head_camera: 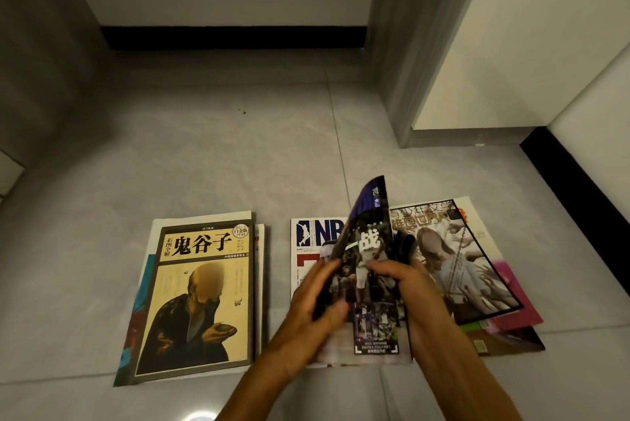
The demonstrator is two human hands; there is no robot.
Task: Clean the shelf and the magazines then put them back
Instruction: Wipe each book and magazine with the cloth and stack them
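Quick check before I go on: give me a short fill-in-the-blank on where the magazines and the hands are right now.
1. Both hands, left hand and right hand, hold one ____ magazine.
2. The stacks lie on the grey tiled ____.
3. The yellow-covered book tops the stack on the ____ side of the picture.
4. The NBA magazine lies ____ the held one.

Missing words: dark; floor; left; under

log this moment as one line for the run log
stage: handling magazines on floor | left hand: grips dark magazine | right hand: grips same magazine | yellow-cover book: atop left pile | shelf: not in view
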